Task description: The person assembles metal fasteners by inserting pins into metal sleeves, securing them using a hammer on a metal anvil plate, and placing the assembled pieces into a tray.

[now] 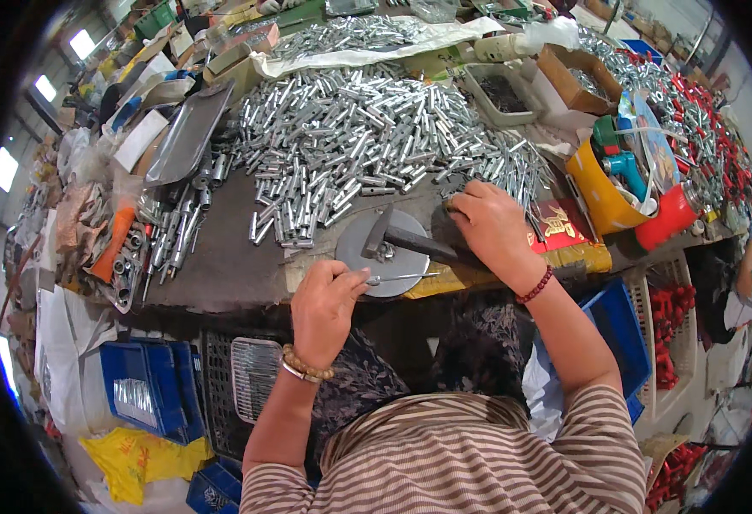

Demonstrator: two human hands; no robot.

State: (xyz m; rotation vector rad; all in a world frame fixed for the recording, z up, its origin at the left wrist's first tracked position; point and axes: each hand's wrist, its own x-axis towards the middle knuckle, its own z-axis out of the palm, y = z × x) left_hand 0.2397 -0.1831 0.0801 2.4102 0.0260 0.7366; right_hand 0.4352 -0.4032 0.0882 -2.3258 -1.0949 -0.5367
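Note:
My left hand (325, 310) is at the table's front edge, thumb and fingers pinched on a thin metal rod (403, 277). The rod reaches across the near rim of a round grey metal disc (355, 248). On that disc lies a hammer (419, 244), its dark handle pointing right toward my other hand. Small metal bits sit beside the hammer's head. My right hand (494, 227) is just beyond the handle's end, fingers curled down at a dark spot near the pile's edge. What those fingers hold, if anything, is hidden.
A large heap of shiny metal tubes (367, 128) covers the table beyond my hands. To the right stand a yellow container (603, 188) with a teal tool and a grey tub (503, 92) of small dark parts. At left are a metal tray (189, 133) and an orange-handled tool (117, 244).

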